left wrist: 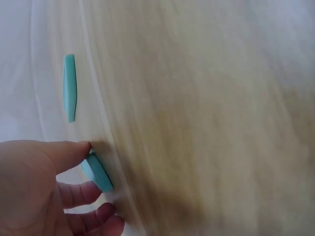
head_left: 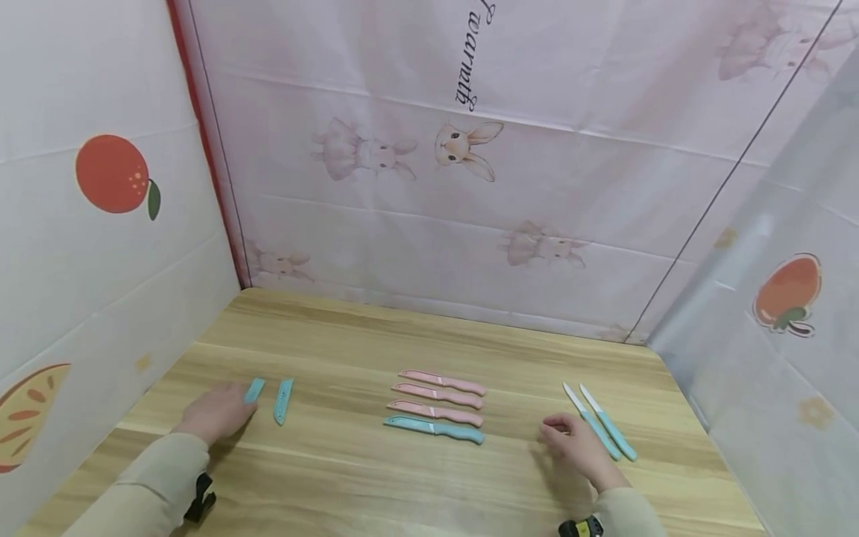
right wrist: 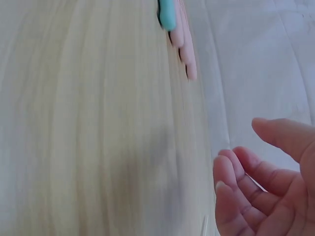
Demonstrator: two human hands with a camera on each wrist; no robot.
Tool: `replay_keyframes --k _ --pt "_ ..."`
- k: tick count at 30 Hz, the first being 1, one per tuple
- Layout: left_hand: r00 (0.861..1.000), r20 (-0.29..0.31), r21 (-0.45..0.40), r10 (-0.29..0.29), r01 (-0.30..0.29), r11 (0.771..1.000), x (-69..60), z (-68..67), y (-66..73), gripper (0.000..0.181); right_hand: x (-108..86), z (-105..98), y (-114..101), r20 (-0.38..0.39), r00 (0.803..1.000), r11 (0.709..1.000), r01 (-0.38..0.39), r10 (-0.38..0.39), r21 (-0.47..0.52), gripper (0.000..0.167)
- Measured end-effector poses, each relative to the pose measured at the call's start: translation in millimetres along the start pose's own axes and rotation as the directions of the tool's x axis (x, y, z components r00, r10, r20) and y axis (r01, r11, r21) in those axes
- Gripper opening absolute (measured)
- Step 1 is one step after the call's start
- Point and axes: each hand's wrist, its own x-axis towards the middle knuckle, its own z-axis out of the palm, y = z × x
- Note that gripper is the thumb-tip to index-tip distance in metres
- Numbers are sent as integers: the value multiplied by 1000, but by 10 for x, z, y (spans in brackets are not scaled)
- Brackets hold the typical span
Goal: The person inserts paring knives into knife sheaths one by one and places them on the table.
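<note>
My left hand [head_left: 218, 412] is at the table's left side, thumb and fingers about a teal knife sheath [left wrist: 100, 173], which it pinches. A second teal sheath [head_left: 283, 403] lies just to its right. My right hand [head_left: 576, 447] is over the right part of the table with loosely curled fingers and holds nothing. Right beside it lie two unsheathed paring knives [head_left: 607, 424] with teal handles and pale blades, side by side and slanted. In the middle, three pink knives [head_left: 436, 413] in sheaths lie in a row, with one sheathed teal knife [head_left: 432, 429] nearest me.
The wooden table [head_left: 335, 485] is bounded by a pinkish curtain [head_left: 403, 246] with rabbit prints at the back. White fruit-print sheets hang on the left [head_left: 60, 253] and right [head_left: 772, 388].
</note>
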Motion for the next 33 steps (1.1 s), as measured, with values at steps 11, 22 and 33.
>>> replay_keyframes --k 11,22,33 --pt "996 -73 43 54 -51 998 -26 -42 -10 16 31 -210 142 -83 997 984 -22 7 -179 36" --pt "924 -374 -366 -82 -66 928 -25 -127 248 24 65 -452 257 -168 986 922 -86 23 -378 37" --pt "953 -186 -952 -241 -114 283 -113 -93 900 30 71 -540 378 -123 991 879 -106 55 -465 33"
